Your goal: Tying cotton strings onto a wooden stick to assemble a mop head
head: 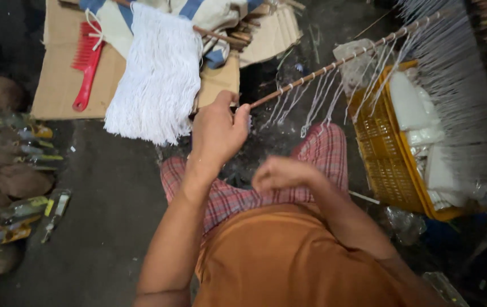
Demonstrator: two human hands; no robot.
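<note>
The left hand (pixel 216 129) pinches the thin stick (pixel 340 61) at its near end; it slants up-right toward the yellow crate (pixel 388 170) (the curled right hand (pixel 280 173) sits nearer the body, its grasp unclear).

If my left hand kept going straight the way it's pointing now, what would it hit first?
Probably the white bundle of string lying on the cardboard just beyond the left hand, which grips the end of the thin stick. Depth is unclear from this view.

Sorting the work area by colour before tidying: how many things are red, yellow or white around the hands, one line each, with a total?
Red: 1, the red plastic comb on the cardboard.
Yellow: 1, the yellow plastic crate beside the person's right knee.
White: 1, the white bundle of cotton strings ahead of the left hand, which grips a thin wooden stick.
Total: 3
</note>
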